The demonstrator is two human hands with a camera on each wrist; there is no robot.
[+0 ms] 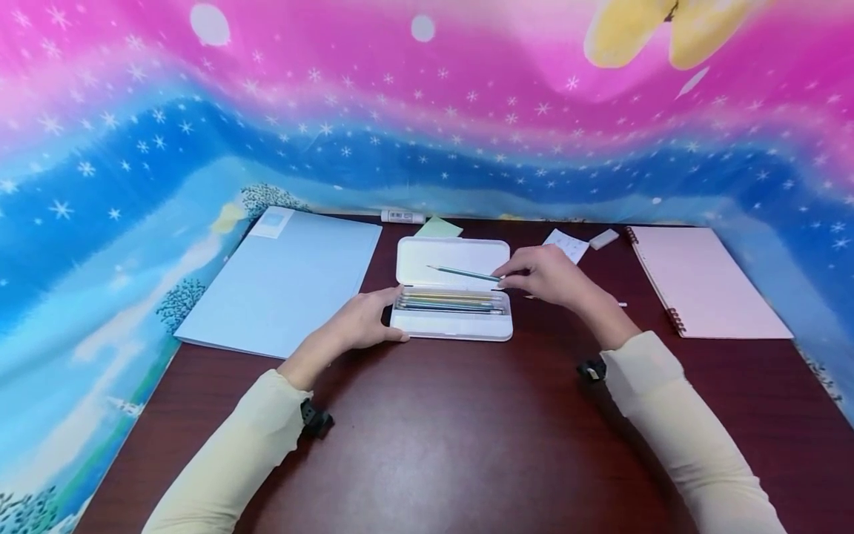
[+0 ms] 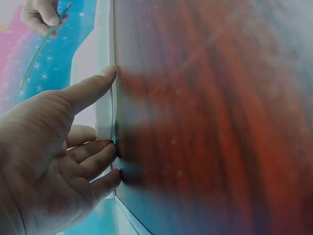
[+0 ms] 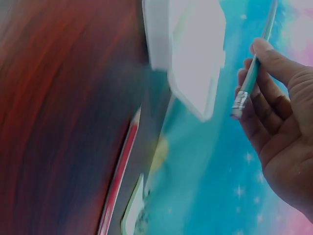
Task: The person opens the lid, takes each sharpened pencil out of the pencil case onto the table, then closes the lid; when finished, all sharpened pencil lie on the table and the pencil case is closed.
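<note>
A white pencil case (image 1: 454,326) lies on the table with its lid (image 1: 427,252) raised at the back. Several pencils (image 1: 454,302) lie side by side inside it. My left hand (image 1: 360,320) holds the case's left end, thumb at the front corner and fingers further back. Above the case's right half, my right hand (image 1: 543,274) pinches a green pencil (image 1: 460,273) near its eraser end, its point aimed left. The right wrist view shows the silver band and eraser (image 3: 238,105) sticking out beyond the fingers. A red pencil (image 3: 117,176) lies on the table below that hand.
A light blue folder (image 1: 287,282) lies left, a pink spiral notebook (image 1: 714,282) right. Along the back are a glue stick (image 1: 402,216), green paper (image 1: 440,227), a white paper (image 1: 567,245) and an eraser (image 1: 603,239). A patterned cloth (image 1: 427,119) hangs behind the table.
</note>
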